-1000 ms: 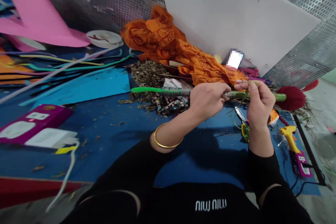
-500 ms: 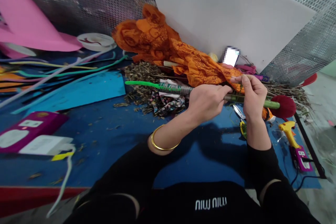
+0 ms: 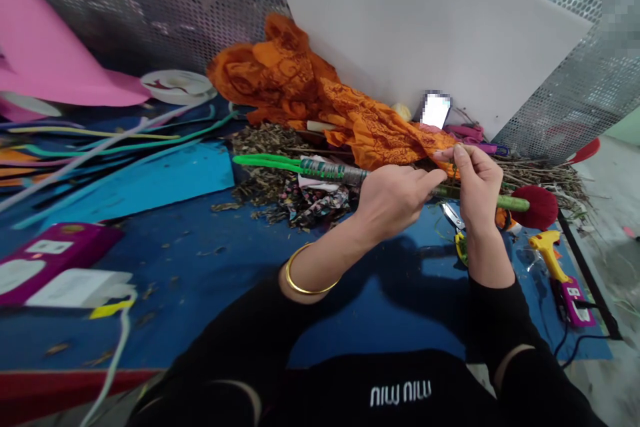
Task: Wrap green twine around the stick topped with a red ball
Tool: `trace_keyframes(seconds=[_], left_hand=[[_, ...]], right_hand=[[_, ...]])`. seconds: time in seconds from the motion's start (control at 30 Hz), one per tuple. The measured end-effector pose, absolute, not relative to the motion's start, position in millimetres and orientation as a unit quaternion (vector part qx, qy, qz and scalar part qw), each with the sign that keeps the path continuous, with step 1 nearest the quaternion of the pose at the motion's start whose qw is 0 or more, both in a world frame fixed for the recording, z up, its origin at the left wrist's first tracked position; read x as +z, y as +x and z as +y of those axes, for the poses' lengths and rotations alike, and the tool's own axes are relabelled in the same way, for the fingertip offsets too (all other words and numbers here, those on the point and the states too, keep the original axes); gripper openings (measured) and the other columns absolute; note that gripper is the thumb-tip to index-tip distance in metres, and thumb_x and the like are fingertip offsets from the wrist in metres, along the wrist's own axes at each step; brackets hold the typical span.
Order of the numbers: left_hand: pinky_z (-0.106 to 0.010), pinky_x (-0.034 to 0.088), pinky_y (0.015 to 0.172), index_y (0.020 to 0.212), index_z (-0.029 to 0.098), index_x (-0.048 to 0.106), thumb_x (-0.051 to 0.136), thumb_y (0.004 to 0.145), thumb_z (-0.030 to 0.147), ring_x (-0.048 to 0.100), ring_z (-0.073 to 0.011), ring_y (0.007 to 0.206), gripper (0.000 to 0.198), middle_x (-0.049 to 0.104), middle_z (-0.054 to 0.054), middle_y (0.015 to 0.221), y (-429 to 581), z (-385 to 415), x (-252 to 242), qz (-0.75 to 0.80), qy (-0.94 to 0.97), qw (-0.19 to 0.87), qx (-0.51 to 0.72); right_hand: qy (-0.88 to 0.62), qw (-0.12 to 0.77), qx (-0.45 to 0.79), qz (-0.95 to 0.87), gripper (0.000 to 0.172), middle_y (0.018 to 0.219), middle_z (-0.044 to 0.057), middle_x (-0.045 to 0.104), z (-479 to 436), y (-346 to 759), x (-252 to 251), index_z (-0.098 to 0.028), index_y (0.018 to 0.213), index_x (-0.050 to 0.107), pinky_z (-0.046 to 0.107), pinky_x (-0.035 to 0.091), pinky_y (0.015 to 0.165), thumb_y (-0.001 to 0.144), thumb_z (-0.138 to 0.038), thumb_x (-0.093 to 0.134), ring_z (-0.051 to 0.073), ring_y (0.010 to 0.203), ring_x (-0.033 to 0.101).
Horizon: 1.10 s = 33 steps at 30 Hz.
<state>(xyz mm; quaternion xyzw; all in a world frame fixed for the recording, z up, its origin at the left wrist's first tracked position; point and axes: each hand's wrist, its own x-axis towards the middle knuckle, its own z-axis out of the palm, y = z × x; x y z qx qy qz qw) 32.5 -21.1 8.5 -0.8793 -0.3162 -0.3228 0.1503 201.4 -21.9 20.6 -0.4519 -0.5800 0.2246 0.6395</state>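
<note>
My left hand (image 3: 393,201) is closed around a wrapped stick (image 3: 333,172), which lies nearly level above the blue table. A bright green loop (image 3: 267,161) sticks out of its left end; a dark red round head (image 3: 536,207) sits on the green right end. My right hand (image 3: 479,180) pinches with thumb and forefinger beside the stick, over its right half. A thin green strand (image 3: 454,170) hangs at those fingertips. Directly below the stick lie scissors (image 3: 461,247) with yellow handles. Orange patterned cloth (image 3: 373,130) is bunched just behind both hands.
Dried leaves (image 3: 260,141) and dark floral fabric (image 3: 320,203) lie behind and left. A yellow glue gun (image 3: 550,253) rests at the right edge near a purple power strip (image 3: 574,300). A phone (image 3: 437,112) leans on a white board (image 3: 425,20). Another purple power strip (image 3: 65,247) is left.
The view has shifted slightly, so most things sit a little further left. My left thumb points more toward my right fingers. Both hands keep nearly the same places along the stick.
</note>
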Motion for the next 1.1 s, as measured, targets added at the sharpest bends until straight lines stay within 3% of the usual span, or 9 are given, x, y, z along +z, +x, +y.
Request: trace_keyframes(seconds=[0.2,0.37,0.53,0.67,0.73,0.83,0.97,1.1], left_hand=[[-0.032,0.043,0.062,0.115,0.024,0.074,0.056,0.095,0.013,0.070,-0.0170,0.074,0.029,0.081,0.001,0.091,33,-22,9,-0.285,-0.882,0.153,-0.342],[-0.035,0.043,0.061,0.104,0.021,0.080,0.055,0.097,0.012,0.070,-0.0188,0.072,0.027,0.080,-0.001,0.087,35,-19,6,-0.264,-0.869,0.180,-0.378],[-0.032,0.042,0.062,0.111,0.026,0.081,0.061,0.095,0.017,0.074,-0.0184,0.078,0.027,0.082,0.000,0.094,26,-12,7,-0.314,-0.875,0.125,-0.345],[-0.031,0.045,0.066,0.116,0.026,0.081,0.064,0.095,0.022,0.076,-0.0206,0.086,0.027,0.084,-0.001,0.101,10,-5,15,-0.360,-0.855,0.084,-0.363],[-0.031,0.047,0.069,0.116,0.026,0.082,0.064,0.096,0.024,0.077,-0.0219,0.089,0.027,0.084,-0.003,0.105,1,-2,21,-0.393,-0.839,0.070,-0.369],[-0.031,0.049,0.074,0.115,0.027,0.083,0.066,0.094,0.025,0.077,-0.0230,0.093,0.027,0.084,-0.004,0.110,-10,1,29,-0.436,-0.821,0.043,-0.367],[-0.031,0.050,0.077,0.115,0.028,0.084,0.070,0.091,0.024,0.078,-0.0233,0.099,0.028,0.085,-0.002,0.110,-19,4,35,-0.454,-0.809,0.008,-0.372],[-0.030,0.049,0.076,0.111,0.028,0.085,0.072,0.088,0.024,0.078,-0.0220,0.094,0.027,0.085,-0.002,0.103,-24,6,36,-0.457,-0.806,-0.023,-0.375]], right_hand=[[-0.460,0.633,0.219,-0.583,0.027,0.083,0.000,0.081,-22,202,20,-0.023,0.085,0.077,0.035,0.064,0.088,0.099,-0.043,0.065,0.018,0.085,0.079],[-0.447,0.645,0.243,-0.569,0.023,0.079,-0.001,0.080,-22,200,21,-0.023,0.081,0.077,0.034,0.063,0.086,0.096,-0.037,0.068,0.017,0.080,0.078],[-0.405,0.646,0.315,-0.565,0.023,0.087,0.001,0.081,-31,211,35,-0.022,0.072,0.072,0.032,0.062,0.091,0.092,-0.033,0.072,0.016,0.090,0.078],[-0.378,0.653,0.391,-0.528,0.027,0.095,0.004,0.080,-42,240,55,-0.021,0.069,0.068,0.027,0.062,0.074,0.086,-0.039,0.079,0.014,0.084,0.076],[-0.375,0.659,0.404,-0.512,0.029,0.090,0.004,0.077,-47,259,64,-0.020,0.070,0.067,0.024,0.057,0.059,0.081,-0.041,0.083,0.010,0.064,0.068],[-0.395,0.693,0.374,-0.473,0.027,0.078,0.003,0.073,-50,288,72,-0.016,0.070,0.067,0.020,0.038,0.041,0.073,-0.035,0.086,0.003,0.043,0.045],[-0.449,0.753,0.244,-0.415,0.024,0.067,0.002,0.068,-47,324,73,-0.017,0.063,0.066,0.022,0.019,0.036,0.067,-0.031,0.085,0.002,0.039,0.036],[-0.491,0.769,0.193,-0.361,0.025,0.062,0.002,0.063,-42,353,68,-0.022,0.056,0.065,0.029,0.015,0.036,0.072,-0.029,0.083,0.003,0.038,0.031]])
